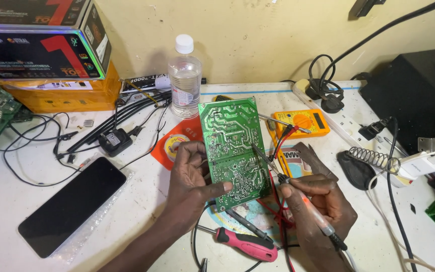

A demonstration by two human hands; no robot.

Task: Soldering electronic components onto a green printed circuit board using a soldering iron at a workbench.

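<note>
- Lying nearest us at the bottom centre of the frame, a red-handled screwdriver [246,243] rests on the white table [142,201].
- Our right hand [320,206], lower right of centre, is closed pen-fashion around a soldering iron [305,204]; its tip touches the board's right edge.
- Our left hand [192,176] clasps the green circuit board [233,151] mid-frame, thumb across its solder side, holding it tilted upright.
- A black phone [71,204] lies at lower left on bubble wrap.
- Further back, we see a yellow multimeter [302,122] right of the board, and a coiled iron stand [371,158] at right.
- Farthest, a clear plastic bottle [185,78] stands at upper centre.
</note>
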